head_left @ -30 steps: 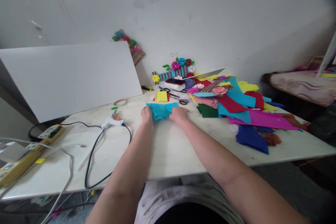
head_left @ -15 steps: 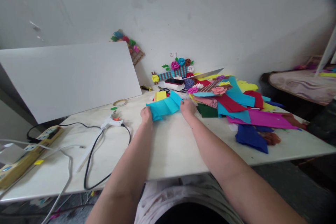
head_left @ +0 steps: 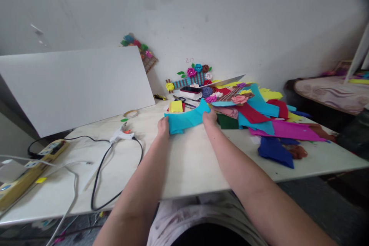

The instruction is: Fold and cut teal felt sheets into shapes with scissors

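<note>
A strip of bright blue crepe paper (head_left: 186,120) is stretched between my two hands, a little above the white table (head_left: 193,165). My left hand (head_left: 163,126) is closed on its left end. The right end is pinched in my right hand (head_left: 210,117), with a corner of the paper standing up beyond the fingers. Just behind the strip lie small yellow paper squares (head_left: 176,106) on something red. The fingertips of both hands are partly hidden.
Colored crepe paper (head_left: 296,130) and a flower-decorated piece (head_left: 230,98) are heaped at right. A white glue gun (head_left: 122,134) with a black cord lies left, near a power strip (head_left: 34,169). A phone (head_left: 190,90), utility knife (head_left: 160,97) and white board (head_left: 80,88) are behind.
My hands have drawn slightly farther apart, the right one moving right. The blue crepe paper between them is now longer and smoother, with fewer folds.
</note>
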Demonstrator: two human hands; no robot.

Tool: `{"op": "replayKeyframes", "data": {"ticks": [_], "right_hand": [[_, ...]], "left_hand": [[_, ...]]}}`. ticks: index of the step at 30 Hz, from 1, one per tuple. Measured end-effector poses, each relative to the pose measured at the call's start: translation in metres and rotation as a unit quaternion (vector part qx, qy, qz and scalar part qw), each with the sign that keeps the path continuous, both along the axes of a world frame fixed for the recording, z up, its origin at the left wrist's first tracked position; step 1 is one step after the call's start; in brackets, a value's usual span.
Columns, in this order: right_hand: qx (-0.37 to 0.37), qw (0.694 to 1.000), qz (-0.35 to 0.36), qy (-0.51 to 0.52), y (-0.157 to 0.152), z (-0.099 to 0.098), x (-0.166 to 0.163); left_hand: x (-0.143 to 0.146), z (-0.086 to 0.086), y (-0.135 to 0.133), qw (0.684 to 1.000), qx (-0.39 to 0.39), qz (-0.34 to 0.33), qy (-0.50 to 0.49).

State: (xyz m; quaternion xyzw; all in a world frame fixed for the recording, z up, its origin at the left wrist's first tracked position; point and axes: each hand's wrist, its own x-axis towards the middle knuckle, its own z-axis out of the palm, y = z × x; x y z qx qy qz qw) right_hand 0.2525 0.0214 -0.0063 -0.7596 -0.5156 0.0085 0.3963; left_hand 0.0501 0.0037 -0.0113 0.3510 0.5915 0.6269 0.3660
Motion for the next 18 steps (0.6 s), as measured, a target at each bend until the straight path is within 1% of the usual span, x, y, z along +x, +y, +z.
{"op": "replayKeyframes", "data": {"ticks": [2, 5, 8, 11, 14, 18], "right_hand": [[-0.021, 0.998, -0.014, 0.059, -0.003, 0.003, -0.003], [-0.029, 0.991, 0.002, 0.127, -0.008, 0.007, -0.011], [-0.02, 0.991, 0.022, 0.127, -0.011, 0.007, -0.017], [-0.018, 0.994, 0.04, 0.102, -0.012, 0.005, -0.02], [-0.039, 0.996, 0.041, 0.064, -0.015, 0.005, -0.021], [-0.103, 0.995, 0.004, 0.013, -0.023, 0.01, -0.02]], "left_hand": [[0.001, 0.001, 0.0, 1.0, 0.007, -0.022, -0.003], [0.003, 0.004, -0.002, 0.998, -0.008, -0.062, -0.016], [0.004, 0.008, -0.006, 0.993, -0.031, -0.112, -0.035], [0.006, 0.012, -0.012, 0.986, -0.027, -0.158, -0.036], [0.006, 0.014, -0.015, 0.987, -0.034, -0.155, -0.029], [0.003, 0.014, -0.013, 0.995, -0.032, -0.097, -0.015]]}}
